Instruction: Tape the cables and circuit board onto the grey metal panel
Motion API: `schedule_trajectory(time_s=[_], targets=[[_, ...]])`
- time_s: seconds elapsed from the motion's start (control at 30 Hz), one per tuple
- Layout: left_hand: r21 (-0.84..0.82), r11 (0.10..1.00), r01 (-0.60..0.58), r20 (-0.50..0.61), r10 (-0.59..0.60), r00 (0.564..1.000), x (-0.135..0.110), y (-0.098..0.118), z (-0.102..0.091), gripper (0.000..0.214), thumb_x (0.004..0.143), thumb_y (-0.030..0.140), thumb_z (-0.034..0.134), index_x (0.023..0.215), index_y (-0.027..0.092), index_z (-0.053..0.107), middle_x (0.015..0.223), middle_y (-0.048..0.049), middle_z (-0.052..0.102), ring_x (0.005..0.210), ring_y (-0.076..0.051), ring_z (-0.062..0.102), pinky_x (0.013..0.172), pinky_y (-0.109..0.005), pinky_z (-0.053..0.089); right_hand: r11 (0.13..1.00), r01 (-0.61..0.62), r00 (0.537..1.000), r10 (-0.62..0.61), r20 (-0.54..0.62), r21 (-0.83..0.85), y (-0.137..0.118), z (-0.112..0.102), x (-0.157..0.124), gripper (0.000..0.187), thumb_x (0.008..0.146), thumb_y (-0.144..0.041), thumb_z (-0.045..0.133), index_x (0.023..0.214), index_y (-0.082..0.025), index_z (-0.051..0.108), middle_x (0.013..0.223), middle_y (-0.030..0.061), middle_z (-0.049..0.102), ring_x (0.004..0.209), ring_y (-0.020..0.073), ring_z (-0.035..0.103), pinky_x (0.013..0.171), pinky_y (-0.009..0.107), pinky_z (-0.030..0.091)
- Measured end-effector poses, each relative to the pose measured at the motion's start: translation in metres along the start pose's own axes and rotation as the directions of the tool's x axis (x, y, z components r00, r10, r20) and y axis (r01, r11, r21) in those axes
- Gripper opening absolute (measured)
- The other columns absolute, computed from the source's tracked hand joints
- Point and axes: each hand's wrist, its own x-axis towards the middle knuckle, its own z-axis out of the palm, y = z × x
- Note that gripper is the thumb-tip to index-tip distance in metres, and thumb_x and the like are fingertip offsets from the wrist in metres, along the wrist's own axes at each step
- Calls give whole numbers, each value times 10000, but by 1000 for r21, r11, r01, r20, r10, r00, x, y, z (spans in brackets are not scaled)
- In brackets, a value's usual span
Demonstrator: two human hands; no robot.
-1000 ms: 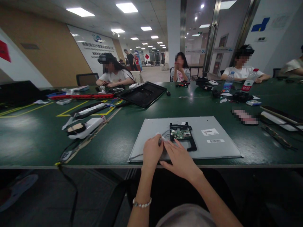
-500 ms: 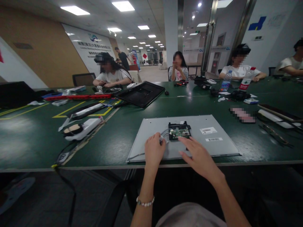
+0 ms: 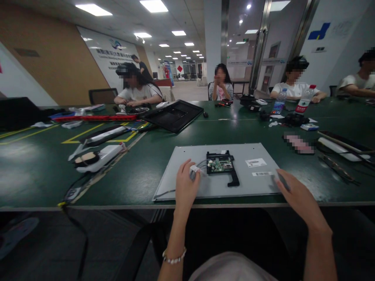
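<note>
Head view: one grey panel (image 3: 252,150) is lying flat on the green table (image 3: 140,171), at 12 o'clock from the wearer. A circuit board (image 3: 219,164) is sitting in a black bracket (image 3: 233,180) near the panel's centre. Thin wires (image 3: 201,163) are running from the board toward 9 o'clock and ending in a white connector (image 3: 194,169). The left hand (image 3: 186,183) is pinching this connector between thumb and fingers. The right hand (image 3: 295,197) is lying loosely spread and empty, its fingertips touching the panel's edge at 4 o'clock. Progress, as a judgement: early, since the board is sitting seated in its bracket and the wiring is looking attached.
</note>
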Motion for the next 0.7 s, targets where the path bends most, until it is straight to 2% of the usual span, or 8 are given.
schedule_trajectory(time_s=[0.17,0.3,0.4,0.5,0.7], targets=[[-33,999,-13,-197,6,980,-6,7,-10,162,888,225,531,1017,189,622,1175,-94,640,1135,-228,587,1032,-406,431,992,68,996,-61,63,-103,-11,5,-3,545,949,-510,388,1332,-158,549,1437,138,503,1374,326,398,1105,525,364],[-41,998,-49,-297,35,954,-10,10,-13,131,889,202,536,966,190,642,1124,-80,665,1097,-211,609,1008,-390,448,980,92,992,-74,106,-175,-19,7,-5,580,935,-531,407,1378,-176,522,1478,141,455,1398,361,347,1085,567,370],[-61,995,-85,-358,58,932,-11,11,-13,126,894,178,526,925,186,648,1055,-72,685,1065,-202,628,981,-381,468,977,108,986,-82,142,-184,-36,8,-6,612,930,-558,410,1407,-186,503,1512,141,408,1415,377,307,1092,563,359],[-68,992,-108,-379,74,922,-11,11,-14,127,887,153,531,907,181,653,996,-67,697,1039,-199,641,956,-373,483,977,128,977,-95,191,-168,-63,10,-4,634,929,-576,414,1437,-203,475,1535,136,373,1432,383,266,1111,543,337],[-98,988,-121,-330,82,940,-10,12,-14,133,879,130,536,885,183,657,945,-51,705,950,-183,658,907,-352,502,980,171,949,-134,287,-107,-120,22,5,678,911,-617,443,1480,-251,410,1578,115,294,1456,378,198,1143,532,270]])
